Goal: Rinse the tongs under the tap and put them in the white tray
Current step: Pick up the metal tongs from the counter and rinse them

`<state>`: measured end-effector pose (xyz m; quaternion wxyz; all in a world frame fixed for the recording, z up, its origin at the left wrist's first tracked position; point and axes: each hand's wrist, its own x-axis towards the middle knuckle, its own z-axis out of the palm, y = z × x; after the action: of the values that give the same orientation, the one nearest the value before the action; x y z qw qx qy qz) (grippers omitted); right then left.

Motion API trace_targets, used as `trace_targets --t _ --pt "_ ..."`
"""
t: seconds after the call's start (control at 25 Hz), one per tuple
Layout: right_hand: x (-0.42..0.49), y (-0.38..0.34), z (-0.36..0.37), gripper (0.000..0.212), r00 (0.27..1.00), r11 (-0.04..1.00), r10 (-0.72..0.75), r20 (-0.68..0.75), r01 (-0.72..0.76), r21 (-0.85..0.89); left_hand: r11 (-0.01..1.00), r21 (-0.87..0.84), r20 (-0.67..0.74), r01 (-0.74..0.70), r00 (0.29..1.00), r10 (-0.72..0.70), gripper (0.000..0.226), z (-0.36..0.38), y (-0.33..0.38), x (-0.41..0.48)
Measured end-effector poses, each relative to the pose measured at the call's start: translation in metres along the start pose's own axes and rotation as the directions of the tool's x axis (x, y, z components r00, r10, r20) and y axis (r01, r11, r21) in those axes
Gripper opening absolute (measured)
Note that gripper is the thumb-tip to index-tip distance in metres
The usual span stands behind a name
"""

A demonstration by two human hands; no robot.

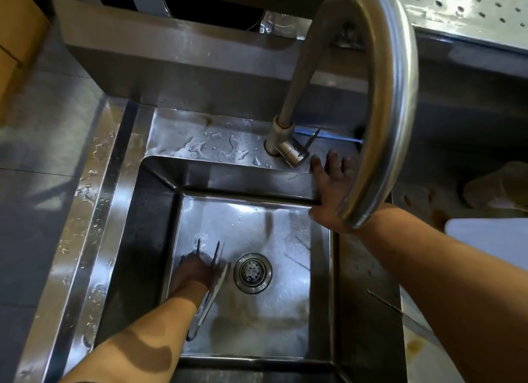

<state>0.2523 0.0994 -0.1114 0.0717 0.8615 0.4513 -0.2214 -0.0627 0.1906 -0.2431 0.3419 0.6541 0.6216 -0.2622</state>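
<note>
L hand (194, 271) low in the sink (148, 240), fingers seemingly wrapped round the tongs (210, 300) (blurred), tips pointing away, just left of the drain (253, 272). R hand (331, 180), fingers spread wide, holding nothing, just beside the tap lever (310, 143).

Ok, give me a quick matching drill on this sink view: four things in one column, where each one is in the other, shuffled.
1 tongs
2 right hand
3 drain
4 spout

a in the sink floor, right of the tongs
b curving above the right wrist
c gripped by the left hand, low in the sink
d open, by the tap lever at the back rim

Pairs: 1-c, 2-d, 3-a, 4-b
</note>
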Motion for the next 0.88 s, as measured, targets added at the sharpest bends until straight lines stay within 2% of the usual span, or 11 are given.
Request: trace_targets --t 0.2,0.28,0.44,0.52,0.6,0.68,0.76,0.88 --pt "0.002 0.003 0.005 0.117 0.999 1.0 -0.023 -0.032 0.023 -0.004 0.994 -0.1 -0.003 0.038 0.999 -0.039 0.058 0.007 0.0 0.002" --pt "0.004 0.006 0.007 0.119 0.999 1.0 -0.025 -0.022 0.025 0.014 0.994 -0.085 -0.031 0.066 0.997 -0.069 0.058 0.009 0.0 0.004" --pt "0.003 0.007 0.006 0.117 0.999 0.999 -0.034 -0.024 0.035 0.03 0.99 -0.136 -0.074 0.046 0.996 -0.056 0.042 0.004 0.002 -0.001" --pt "0.002 0.003 0.0 0.118 1.0 0.999 -0.028 -0.003 0.028 0.027 0.993 -0.117 -0.094 -0.016 0.996 0.005 0.046 -0.003 0.011 -0.013" --pt "-0.001 0.0 -0.008 0.122 0.999 0.999 -0.032 0.043 0.032 0.015 0.98 -0.061 -0.143 -0.191 0.973 0.181 0.05 -0.017 0.03 -0.034" --pt "-0.006 -0.003 -0.018 0.122 0.994 0.998 -0.047 0.103 0.044 0.032 0.911 -0.047 -0.236 -0.41 0.891 0.389 0.053 -0.039 0.054 -0.058" --pt "-0.014 -0.007 -0.031 0.117 0.986 0.997 -0.065 0.153 0.059 0.04 0.818 0.032 -0.368 -0.574 0.754 0.544 0.055 -0.065 0.078 -0.08" --pt "-0.029 -0.015 -0.049 0.11 0.983 0.995 -0.08 0.167 0.069 0.069 0.7 0.178 -0.541 -0.692 0.525 0.657 0.062 -0.102 0.111 -0.102"
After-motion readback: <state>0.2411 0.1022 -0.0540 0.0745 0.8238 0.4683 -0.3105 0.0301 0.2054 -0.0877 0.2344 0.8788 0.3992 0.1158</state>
